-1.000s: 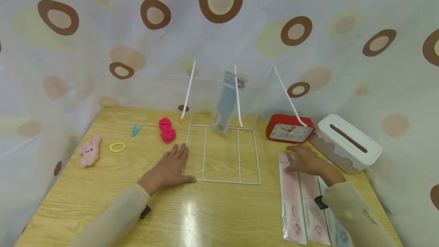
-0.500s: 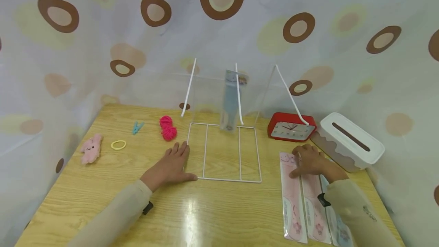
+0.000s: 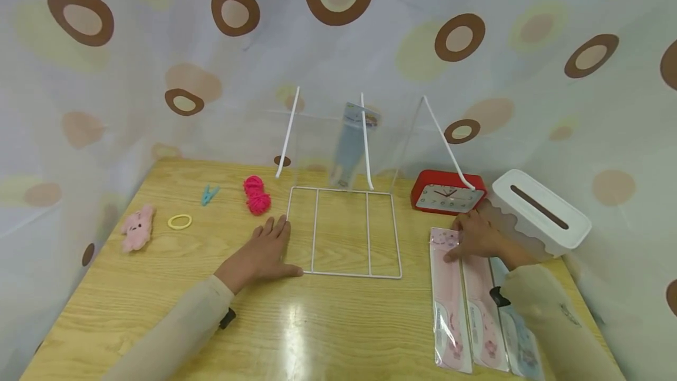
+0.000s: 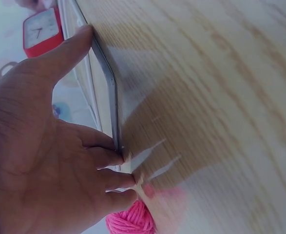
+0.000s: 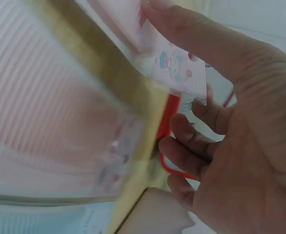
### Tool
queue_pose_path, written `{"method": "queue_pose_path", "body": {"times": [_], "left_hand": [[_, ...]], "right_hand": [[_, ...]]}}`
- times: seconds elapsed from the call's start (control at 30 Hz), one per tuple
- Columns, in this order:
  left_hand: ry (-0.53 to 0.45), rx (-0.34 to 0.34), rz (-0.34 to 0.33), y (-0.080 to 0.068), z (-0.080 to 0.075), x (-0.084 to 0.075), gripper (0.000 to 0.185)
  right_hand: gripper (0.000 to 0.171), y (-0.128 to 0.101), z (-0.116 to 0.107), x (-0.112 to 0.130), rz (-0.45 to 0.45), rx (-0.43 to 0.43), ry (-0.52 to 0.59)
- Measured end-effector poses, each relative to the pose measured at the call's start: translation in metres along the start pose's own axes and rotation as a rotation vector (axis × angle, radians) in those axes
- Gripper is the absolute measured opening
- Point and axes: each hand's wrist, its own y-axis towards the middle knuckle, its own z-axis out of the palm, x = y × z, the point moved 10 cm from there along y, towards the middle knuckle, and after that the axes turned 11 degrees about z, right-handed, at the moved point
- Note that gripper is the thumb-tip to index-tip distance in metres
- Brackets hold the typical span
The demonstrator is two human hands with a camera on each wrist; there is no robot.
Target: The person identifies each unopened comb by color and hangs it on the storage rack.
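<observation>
Bright, even light from above leaves a white glare patch on the table (image 3: 296, 334) near its front edge. The head view bows at its edges. Both wrist views are soft, perhaps from motion; shadows stay faint.

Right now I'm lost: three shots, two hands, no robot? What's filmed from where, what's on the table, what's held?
No machine here: a person works with bare hands. The wide picture comes from a camera on the head; the two close-ups come from cameras worn on each wrist.

On the wooden table stands a white wire rack with one blue packet hung on it. The left hand lies flat, fingers straight, against the rack's base edge. The right hand pinches the top of a pink packet, one of several lying side by side.

Also there: a red clock, a white tissue box, pink yarn, a blue clothes peg, a yellow band and a pink plush toy.
</observation>
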Motion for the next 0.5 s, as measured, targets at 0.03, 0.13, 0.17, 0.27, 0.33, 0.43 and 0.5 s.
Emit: {"method": "queue_pose_path", "body": {"times": [0.03, 0.13, 0.17, 0.27, 0.33, 0.43, 0.5], "left_hand": [[0.000, -0.001, 0.001, 0.000, 0.000, 0.000, 0.107], [-0.001, -0.002, 0.003, 0.001, -0.001, -0.001, 0.106], [-0.002, -0.002, 0.004, 0.001, -0.001, -0.001, 0.106], [-0.002, 0.003, 0.002, 0.000, -0.002, -0.002, 0.106], [0.002, 0.007, 0.002, 0.000, -0.002, -0.002, 0.106], [0.006, 0.011, -0.001, 0.001, -0.001, -0.001, 0.107], [0.007, 0.009, 0.001, 0.002, 0.000, 0.000, 0.107]], "right_hand": [[0.067, -0.002, -0.003, 0.002, 0.000, 0.011, 0.019], [0.066, -0.012, -0.014, 0.009, 0.007, 0.018, 0.034], [0.066, -0.017, -0.020, 0.012, 0.007, 0.019, 0.040], [0.064, -0.034, -0.040, 0.026, -0.045, -0.021, 0.051], [0.059, -0.047, -0.052, 0.036, -0.095, -0.024, 0.122], [0.053, -0.065, -0.065, 0.049, -0.162, 0.009, 0.254], [0.048, -0.076, -0.071, 0.054, -0.188, 0.035, 0.324]]}}
